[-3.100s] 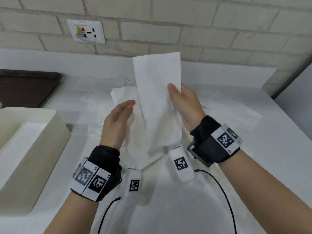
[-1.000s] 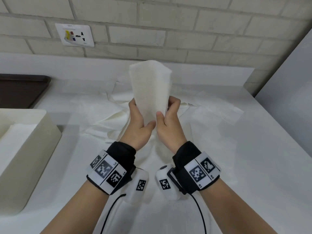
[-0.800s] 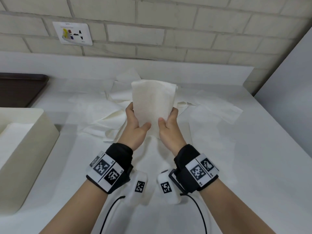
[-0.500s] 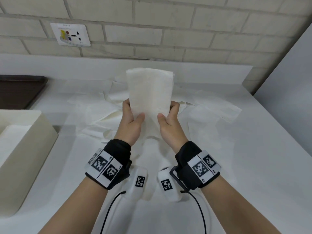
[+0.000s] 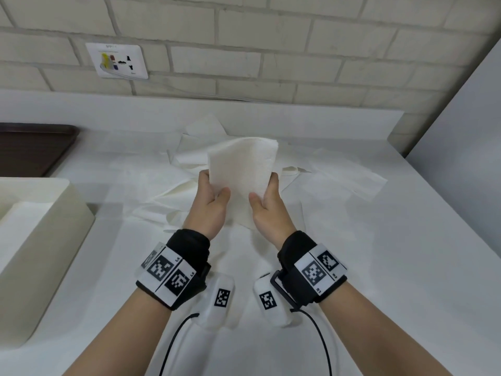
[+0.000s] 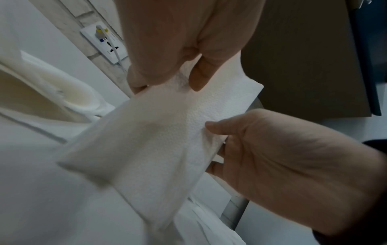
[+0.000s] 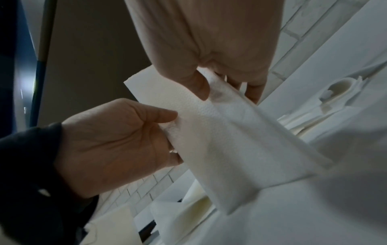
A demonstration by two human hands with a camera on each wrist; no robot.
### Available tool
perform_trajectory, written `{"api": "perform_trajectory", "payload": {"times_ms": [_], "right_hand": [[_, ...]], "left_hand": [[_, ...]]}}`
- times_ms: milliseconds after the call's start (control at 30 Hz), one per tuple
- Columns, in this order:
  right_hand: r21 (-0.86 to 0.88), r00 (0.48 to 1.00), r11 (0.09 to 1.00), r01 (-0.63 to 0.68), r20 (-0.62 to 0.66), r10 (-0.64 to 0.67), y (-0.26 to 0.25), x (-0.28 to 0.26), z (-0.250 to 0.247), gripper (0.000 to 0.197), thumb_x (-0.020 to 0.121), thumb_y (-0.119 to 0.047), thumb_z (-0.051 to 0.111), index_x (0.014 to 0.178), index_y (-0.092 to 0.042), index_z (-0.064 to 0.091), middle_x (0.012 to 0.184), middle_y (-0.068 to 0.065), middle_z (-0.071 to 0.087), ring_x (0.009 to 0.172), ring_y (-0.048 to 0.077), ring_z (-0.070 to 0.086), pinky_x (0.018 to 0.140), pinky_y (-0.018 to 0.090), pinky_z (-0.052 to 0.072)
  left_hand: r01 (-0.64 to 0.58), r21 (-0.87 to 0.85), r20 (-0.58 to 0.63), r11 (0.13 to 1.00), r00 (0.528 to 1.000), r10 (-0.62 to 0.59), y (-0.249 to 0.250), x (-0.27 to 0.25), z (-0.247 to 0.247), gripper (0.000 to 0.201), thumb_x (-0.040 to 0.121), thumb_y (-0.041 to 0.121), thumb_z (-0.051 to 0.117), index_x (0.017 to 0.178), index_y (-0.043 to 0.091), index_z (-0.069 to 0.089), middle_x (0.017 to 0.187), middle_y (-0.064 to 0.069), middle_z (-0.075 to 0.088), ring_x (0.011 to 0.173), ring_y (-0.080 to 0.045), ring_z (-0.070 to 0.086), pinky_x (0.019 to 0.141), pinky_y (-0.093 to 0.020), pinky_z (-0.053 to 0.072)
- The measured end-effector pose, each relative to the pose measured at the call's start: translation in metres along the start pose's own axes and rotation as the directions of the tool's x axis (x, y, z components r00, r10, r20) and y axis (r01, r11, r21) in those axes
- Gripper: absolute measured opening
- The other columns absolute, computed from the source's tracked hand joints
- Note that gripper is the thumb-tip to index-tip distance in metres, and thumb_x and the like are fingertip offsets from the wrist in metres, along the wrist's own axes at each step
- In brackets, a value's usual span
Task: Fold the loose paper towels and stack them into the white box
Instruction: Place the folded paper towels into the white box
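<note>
Now I am pinching the folded paper towel (image 5: pixel 242 169) with my left hand (image 5: pixel 210 204) and right hand (image 5: pixel 267 207), each grip closed on one side edge, above the surface (image 5: pixel 379 253).

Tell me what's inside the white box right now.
The box holds a flat white layer of towels, lying below the rim. How many are stacked, and the box floor beneath, can't be seen.

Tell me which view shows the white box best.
The head view: the white box sits at the left edge, its wall, rim and the paper towels inside it visible. The left wrist view shows only a blurred cream corner. In the right wrist view I cannot make it out.
</note>
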State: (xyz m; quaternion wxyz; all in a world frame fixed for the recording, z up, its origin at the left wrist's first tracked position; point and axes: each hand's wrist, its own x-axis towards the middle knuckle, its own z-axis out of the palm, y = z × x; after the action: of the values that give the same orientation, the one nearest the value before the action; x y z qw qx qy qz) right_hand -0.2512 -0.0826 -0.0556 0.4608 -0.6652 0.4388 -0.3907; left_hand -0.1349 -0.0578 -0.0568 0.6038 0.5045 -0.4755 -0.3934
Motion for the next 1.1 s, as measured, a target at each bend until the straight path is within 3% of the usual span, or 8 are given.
{"api": "perform_trajectory", "payload": {"times_ms": [167, 267, 367, 433, 567, 667, 833, 1100], "right_hand": [[-0.225, 0.996, 0.972, 0.062, -0.051, -0.075, -0.011, 0.005, -0.009, 0.023, 0.096, -0.006, 0.041, 0.119, -0.006, 0.042, 0.106, 0.008, 0.061, 0.094, 0.02, 0.058, 0.076, 0.022, 0.044], [-0.335, 0.985, 0.93, 0.152, -0.028, -0.171, -0.019, 0.008, -0.017, 0.017, 0.094, -0.005, 0.041, 0.11, -0.007, 0.047, 0.097, 0.007, 0.061, 0.082, 0.02, 0.057, 0.067, 0.022, 0.044], [-0.512, 0.976, 0.834, 0.206, 0.054, -0.209, -0.027, 0.011, -0.025, 0.018, 0.092, -0.004, 0.041, 0.107, -0.008, 0.05, 0.089, 0.002, 0.058, 0.081, 0.022, 0.054, 0.074, 0.034, 0.045], [-0.66, 0.973, 0.717, 0.223, 0.108, -0.202, -0.032, 0.015, -0.028, 0.023, 0.09, -0.003, 0.039, 0.11, -0.01, 0.05, 0.09, 0.001, 0.057, 0.086, 0.024, 0.053, 0.078, 0.035, 0.042], [-0.866, 0.969, 0.435, 0.245, 0.21, -0.128, -0.038, 0.024, -0.029, 0.036, 0.089, 0.001, 0.037, 0.122, -0.012, 0.044, 0.117, 0.003, 0.056, 0.105, 0.026, 0.053, 0.084, 0.035, 0.034], [-0.918, 0.965, 0.301, 0.259, 0.262, -0.03, -0.033, 0.022, -0.025, 0.043, 0.087, 0.003, 0.037, 0.126, -0.013, 0.04, 0.12, 0.005, 0.053, 0.106, 0.026, 0.053, 0.085, 0.035, 0.035], [-0.93, 0.951, 0.259, 0.26, 0.293, 0.097, -0.015, 0.015, -0.013, 0.048, 0.086, 0.004, 0.036, 0.132, -0.011, 0.034, 0.123, 0.007, 0.05, 0.107, 0.027, 0.052, 0.08, 0.033, 0.034], [-0.929, 0.963, 0.285, 0.236, 0.262, 0.058, -0.022, 0.019, -0.016, 0.039, 0.09, 0.001, 0.036, 0.127, -0.011, 0.037, 0.117, 0.006, 0.051, 0.1, 0.027, 0.053, 0.069, 0.032, 0.028]], "left_hand": [[0.011, -0.075, -0.147, 0.997, 0.989, -0.022, 0.005, 0.007, -0.011, 0.039, 0.089, -0.009, 0.044, 0.107, 0.023, 0.033, 0.108, 0.0, 0.051, 0.104, -0.019, 0.051, 0.096, -0.033, 0.044], [-0.172, 0.091, -0.229, 0.981, 0.955, 0.188, 0.015, 0.012, -0.024, 0.067, 0.08, -0.008, 0.06, 0.125, 0.021, 0.02, 0.125, -0.004, 0.038, 0.112, -0.011, 0.045, 0.095, -0.008, 0.036], [-0.268, 0.282, -0.119, 0.921, 0.943, 0.311, 0.021, 0.014, -0.031, 0.077, 0.074, 0.003, 0.064, 0.137, 0.013, 0.021, 0.132, 0.001, 0.035, 0.12, 0.002, 0.037, 0.094, 0.002, 0.027], [-0.193, 0.315, -0.007, 0.929, 0.979, 0.205, 0.021, 0.015, -0.029, 0.066, 0.079, -0.002, 0.062, 0.134, 0.013, 0.03, 0.126, 0.005, 0.041, 0.111, 0.017, 0.041, 0.092, 0.001, 0.03], [0.057, 0.204, -0.061, 0.977, 0.997, -0.046, 0.004, 0.019, -0.021, 0.042, 0.083, -0.006, 0.056, 0.114, 0.022, 0.048, 0.116, -0.003, 0.053, 0.104, -0.019, 0.054, 0.1, -0.037, 0.044], [0.196, 0.117, -0.153, 0.974, 0.972, -0.178, -0.012, 0.016, -0.016, 0.042, 0.083, -0.007, 0.054, 0.111, 0.021, 0.042, 0.117, -0.011, 0.049, 0.098, -0.023, 0.051, 0.091, -0.039, 0.044], [0.347, 0.233, -0.137, 0.908, 0.936, -0.323, -0.03, 0.009, -0.01, 0.043, 0.087, -0.005, 0.043, 0.124, 0.014, 0.038, 0.101, -0.002, 0.047, 0.088, -0.021, 0.048, 0.074, -0.028, 0.04], [0.249, 0.168, -0.222, 0.954, 0.952, -0.209, -0.019, 0.01, -0.008, 0.03, 0.089, -0.004, 0.046, 0.114, 0.013, 0.043, 0.11, -0.005, 0.051, 0.104, -0.021, 0.05, 0.095, -0.031, 0.04]]}}
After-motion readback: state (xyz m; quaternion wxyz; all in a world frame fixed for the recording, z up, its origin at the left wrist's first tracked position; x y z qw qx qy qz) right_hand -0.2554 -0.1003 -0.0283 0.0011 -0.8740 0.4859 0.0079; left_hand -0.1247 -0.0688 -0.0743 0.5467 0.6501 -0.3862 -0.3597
